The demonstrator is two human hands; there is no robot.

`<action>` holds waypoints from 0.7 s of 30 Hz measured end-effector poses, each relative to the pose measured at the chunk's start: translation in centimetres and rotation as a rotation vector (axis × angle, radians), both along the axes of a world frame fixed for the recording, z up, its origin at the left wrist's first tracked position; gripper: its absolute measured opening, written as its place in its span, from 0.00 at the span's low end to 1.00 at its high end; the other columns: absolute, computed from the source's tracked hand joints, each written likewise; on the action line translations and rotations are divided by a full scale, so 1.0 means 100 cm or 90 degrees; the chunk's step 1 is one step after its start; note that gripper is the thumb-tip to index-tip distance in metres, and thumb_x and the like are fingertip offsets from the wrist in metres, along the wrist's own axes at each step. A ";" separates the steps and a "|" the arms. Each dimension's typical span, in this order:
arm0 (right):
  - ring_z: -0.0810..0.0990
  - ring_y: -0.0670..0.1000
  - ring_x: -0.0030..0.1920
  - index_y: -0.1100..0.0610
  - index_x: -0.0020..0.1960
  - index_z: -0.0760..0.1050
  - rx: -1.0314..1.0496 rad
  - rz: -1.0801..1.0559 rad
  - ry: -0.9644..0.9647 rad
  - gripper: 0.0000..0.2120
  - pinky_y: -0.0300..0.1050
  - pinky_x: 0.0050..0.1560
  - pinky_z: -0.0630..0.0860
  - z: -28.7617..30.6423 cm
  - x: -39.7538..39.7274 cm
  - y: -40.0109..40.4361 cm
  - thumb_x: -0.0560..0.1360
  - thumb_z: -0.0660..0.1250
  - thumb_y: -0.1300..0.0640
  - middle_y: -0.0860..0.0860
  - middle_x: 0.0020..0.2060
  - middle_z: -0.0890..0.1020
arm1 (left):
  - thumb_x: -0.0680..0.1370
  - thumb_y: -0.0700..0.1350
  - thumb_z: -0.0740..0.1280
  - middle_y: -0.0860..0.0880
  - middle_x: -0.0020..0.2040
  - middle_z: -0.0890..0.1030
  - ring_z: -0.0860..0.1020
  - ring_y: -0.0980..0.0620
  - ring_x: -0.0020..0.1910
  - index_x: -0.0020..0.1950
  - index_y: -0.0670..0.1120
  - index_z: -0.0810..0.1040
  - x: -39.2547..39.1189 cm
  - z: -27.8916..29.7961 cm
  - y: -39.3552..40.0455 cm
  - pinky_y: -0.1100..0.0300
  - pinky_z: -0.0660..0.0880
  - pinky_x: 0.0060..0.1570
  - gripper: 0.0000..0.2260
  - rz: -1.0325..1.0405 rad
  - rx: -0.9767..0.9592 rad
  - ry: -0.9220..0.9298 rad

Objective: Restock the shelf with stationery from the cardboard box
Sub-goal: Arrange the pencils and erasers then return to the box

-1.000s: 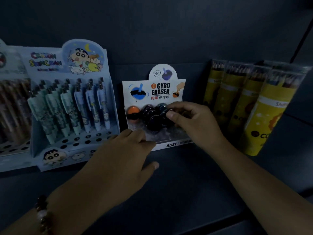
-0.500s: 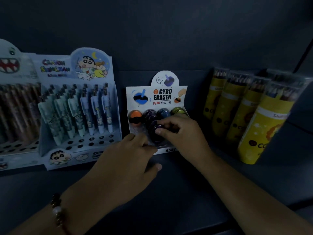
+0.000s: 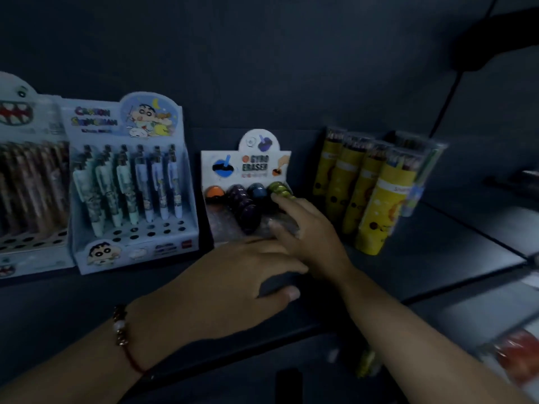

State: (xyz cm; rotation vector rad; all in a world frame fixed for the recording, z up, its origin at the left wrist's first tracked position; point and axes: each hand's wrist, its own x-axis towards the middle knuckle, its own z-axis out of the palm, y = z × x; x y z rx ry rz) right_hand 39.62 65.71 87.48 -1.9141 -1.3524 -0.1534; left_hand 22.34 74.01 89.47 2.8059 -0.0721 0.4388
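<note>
Two hands were at the display. The right hand (image 3: 309, 234) reached into the gyro eraser box (image 3: 248, 193), forefinger stretched onto the yellow-green erasers (image 3: 280, 189) at the right end of the back row, thumb lower down on the clear tray; the remaining fingers were hidden, so whether anything was pinched could not be told. Just left of that forefinger sat a blue eraser (image 3: 258, 191), then a column of dark purple erasers (image 3: 245, 208) running forward, then an orange eraser (image 3: 215, 192). The left hand (image 3: 233, 287), fingers straight and spread narrow, lay flat on the shelf (image 3: 437, 243) against the box's front edge, apparently steadying it.

Left of the hands stood a pale-blue cartoon pen display (image 3: 131, 193), with another pen display (image 3: 29, 185) beyond it; right of them stood yellow coloured-pencil tubes (image 3: 376, 199). No cardboard box was identifiable in view.

Assessment: erasers were being seated and tidied in their rows. The next move would call for pressing the yellow-green row level, then withdrawing to fetch more stock, without tipping the light box.
</note>
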 end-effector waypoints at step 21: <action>0.70 0.32 0.63 0.44 0.64 0.77 -0.120 -0.789 0.432 0.17 0.25 0.63 0.64 -0.185 -0.418 -0.656 0.76 0.66 0.44 0.33 0.61 0.75 | 0.77 0.66 0.59 0.74 0.60 0.68 0.69 0.72 0.61 0.61 0.69 0.73 -0.059 -0.188 -0.521 0.70 0.69 0.57 0.13 -0.772 -0.009 0.372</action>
